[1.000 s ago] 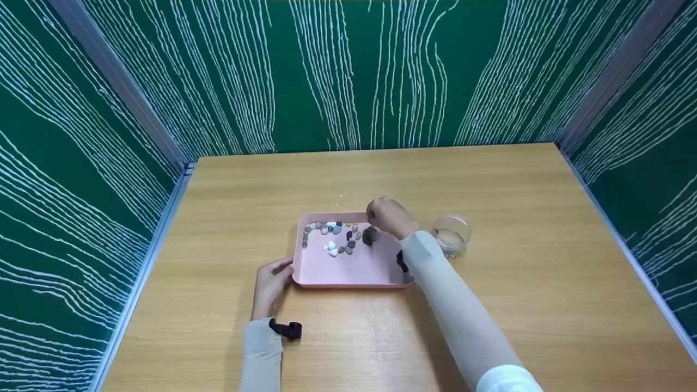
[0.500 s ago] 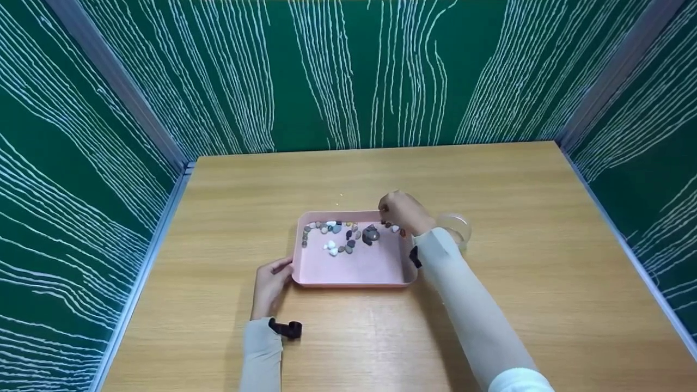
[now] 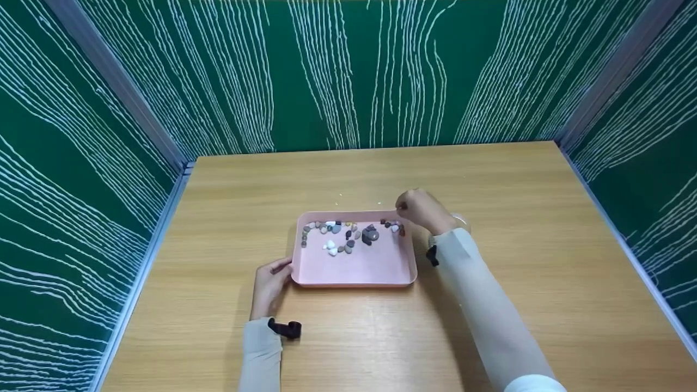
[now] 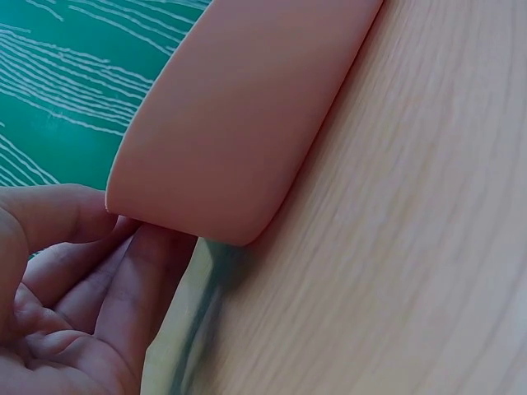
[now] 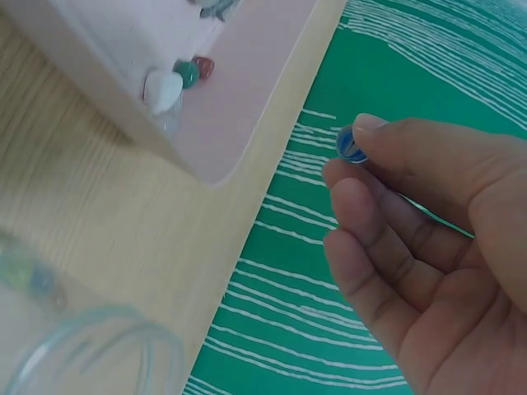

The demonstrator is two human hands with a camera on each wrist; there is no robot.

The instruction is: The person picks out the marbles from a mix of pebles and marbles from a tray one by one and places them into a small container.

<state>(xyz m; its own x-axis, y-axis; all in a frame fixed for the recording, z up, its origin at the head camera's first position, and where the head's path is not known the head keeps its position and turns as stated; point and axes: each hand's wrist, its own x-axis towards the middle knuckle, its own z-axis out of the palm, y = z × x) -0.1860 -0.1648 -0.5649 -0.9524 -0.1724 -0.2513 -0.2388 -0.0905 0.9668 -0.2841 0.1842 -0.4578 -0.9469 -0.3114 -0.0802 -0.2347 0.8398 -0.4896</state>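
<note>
A pink tray (image 3: 354, 272) holds several small stones (image 3: 348, 247) and a dark grey turtle-like figure (image 3: 370, 235). My left hand (image 3: 270, 283) holds the tray at its near left corner; in the left wrist view, thumb and fingers meet the corner of the tray wall (image 4: 214, 140). Between thumb and index finger, my right hand (image 5: 420, 222) pinches a blue glass marble (image 5: 352, 145). That hand (image 3: 422, 209) is over the tray's far right corner. White, green and red pieces lie inside that corner, with the white stone (image 5: 163, 90) nearest the wall.
A clear round container (image 5: 90, 354) with some colourful pieces stands right of the tray, mostly hidden by the right arm in the head view. Tiny pale specks dot the wooden table (image 3: 348, 337) behind the tray. Green white-lined panels (image 3: 326, 76) enclose the table.
My right hand has moved right along the tray's far edge, from near the turtle-like figure to the far right corner, uncovering stones there. The left hand stays put.
</note>
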